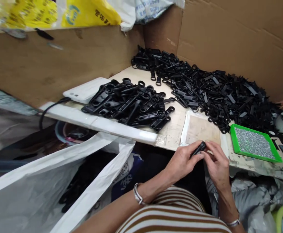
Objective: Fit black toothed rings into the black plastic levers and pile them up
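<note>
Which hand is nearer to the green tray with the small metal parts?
The right hand. It lies just left of the green tray, near its lower corner. The left hand is farther left, beyond the black part that both hands hold.

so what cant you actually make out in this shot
Head view only:
- Black part: mostly covered by the left hand and right hand, so its shape is unclear.
- Green tray: the silver pieces are too small to identify.
- White bag: its contents are shadowed, and the bottom edge cuts it off.
- Yellow bags: blurred, cut by the top edge.
</note>
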Demonstrator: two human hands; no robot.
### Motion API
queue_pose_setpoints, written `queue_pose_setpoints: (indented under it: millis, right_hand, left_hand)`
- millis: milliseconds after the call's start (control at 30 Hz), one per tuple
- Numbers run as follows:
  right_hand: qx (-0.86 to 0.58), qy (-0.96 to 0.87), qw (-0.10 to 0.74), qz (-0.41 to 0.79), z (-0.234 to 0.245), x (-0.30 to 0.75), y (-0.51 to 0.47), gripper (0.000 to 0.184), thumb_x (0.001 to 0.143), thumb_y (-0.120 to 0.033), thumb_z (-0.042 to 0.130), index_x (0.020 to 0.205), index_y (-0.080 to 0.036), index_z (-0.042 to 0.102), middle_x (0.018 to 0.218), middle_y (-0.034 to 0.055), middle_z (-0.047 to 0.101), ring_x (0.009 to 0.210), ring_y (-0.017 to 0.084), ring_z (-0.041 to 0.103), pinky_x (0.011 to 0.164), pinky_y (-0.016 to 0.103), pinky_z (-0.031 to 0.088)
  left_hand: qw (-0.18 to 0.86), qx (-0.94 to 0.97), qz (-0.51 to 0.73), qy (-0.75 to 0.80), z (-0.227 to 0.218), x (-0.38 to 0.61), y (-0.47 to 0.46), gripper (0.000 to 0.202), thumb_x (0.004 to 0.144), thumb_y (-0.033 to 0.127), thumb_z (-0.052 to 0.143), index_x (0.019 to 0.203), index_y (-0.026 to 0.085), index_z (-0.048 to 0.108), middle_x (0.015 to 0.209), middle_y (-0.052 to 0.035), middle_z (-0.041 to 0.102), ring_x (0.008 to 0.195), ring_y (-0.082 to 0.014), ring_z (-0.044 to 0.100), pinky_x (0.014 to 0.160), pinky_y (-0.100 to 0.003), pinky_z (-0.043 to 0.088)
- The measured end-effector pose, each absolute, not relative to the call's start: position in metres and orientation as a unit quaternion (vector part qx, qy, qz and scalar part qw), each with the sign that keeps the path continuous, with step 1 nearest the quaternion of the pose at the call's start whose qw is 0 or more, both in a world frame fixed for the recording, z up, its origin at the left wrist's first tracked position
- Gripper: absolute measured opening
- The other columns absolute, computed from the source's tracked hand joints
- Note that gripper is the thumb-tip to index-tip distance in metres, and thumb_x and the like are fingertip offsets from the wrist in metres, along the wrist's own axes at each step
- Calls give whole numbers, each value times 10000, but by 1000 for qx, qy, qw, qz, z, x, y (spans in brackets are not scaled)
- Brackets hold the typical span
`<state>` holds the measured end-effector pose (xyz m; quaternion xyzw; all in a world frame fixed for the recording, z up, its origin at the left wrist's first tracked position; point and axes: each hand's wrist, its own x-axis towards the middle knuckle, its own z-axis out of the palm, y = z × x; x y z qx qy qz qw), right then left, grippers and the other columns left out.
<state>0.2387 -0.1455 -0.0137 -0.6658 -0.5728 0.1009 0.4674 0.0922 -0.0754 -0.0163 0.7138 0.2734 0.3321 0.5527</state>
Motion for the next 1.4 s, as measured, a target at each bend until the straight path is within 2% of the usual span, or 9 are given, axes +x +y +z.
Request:
queue_pose_setpoints:
  millis: [133,367,500,633,767,900,1033,1200,1400]
  right_hand:
    - [-663,-531,486,207,-22,242,-148,245,899,-335,592,1067,-233,740,1098,85,713,1017,206,676,888,344,572]
    - [-651,-470,464,374,-22,247,-150,397,865,-456,616,1164,-216,715,1135,73,737,1052,251,683,879,366,579]
    - [-671,-470,441,367,-17,247,-148,396,878,-475,593,1139,-211,730,1069,49,756,896,219,710,801,309,582]
    - [-701,-477,400,348,-20,241,-137,423,897,-514,545,1086,-201,759,947,44,774,809,220,710,736,296,579]
    - [-710,-485,388,332,-23,239,-115,473,910,-534,510,1120,-181,745,989,72,772,950,275,708,803,354,585]
    - [-653,-610,322,313,-9,252,-78,420,944,-473,480,1142,-198,728,1117,83,744,1064,269,681,936,408,548]
    - [-619,-744,223,119,13,264,-20,391,966,-379,471,1231,-160,658,1247,130,676,1168,267,611,1030,436,479]
    - [-565,-816,98,-74,21,249,79,458,908,-279,585,1329,-103,535,1375,195,548,1292,317,478,1066,459,422]
    - [-559,-825,-10,-85,1,233,159,514,858,-325,642,1334,-189,506,1377,162,532,1232,327,489,963,460,435]
  left_hand:
    - [535,727,302,308,-19,93,-70,258,896,340,571,1077,215,705,847,-3,744,687,-149,666,704,-232,527]
    - [593,694,245,326,-14,99,-71,479,902,364,497,1336,169,549,846,-21,706,607,-123,628,658,-234,527]
    - [628,674,238,307,-16,99,-68,525,902,356,505,1385,149,495,721,10,649,598,-115,594,650,-228,517]
    - [629,679,230,301,-18,98,-59,393,954,350,423,1226,156,628,610,30,575,491,-95,558,510,-184,463]
    - [475,768,285,320,-15,94,-43,342,991,315,403,1169,147,641,618,11,636,507,-102,588,525,-181,465]
    - [158,867,342,327,-10,79,-26,294,1004,253,405,1183,129,603,666,-7,674,550,-126,620,532,-214,473]
    - [-90,861,343,365,-8,55,-3,233,957,139,469,1127,98,623,884,-86,726,735,-178,670,606,-269,508]
    - [-183,844,289,413,-17,39,19,292,950,86,408,1061,105,677,1176,-144,700,950,-237,668,730,-344,519]
    - [-169,830,285,449,-23,39,26,234,960,181,488,1063,196,698,1321,-64,643,1258,-287,553,1057,-523,368]
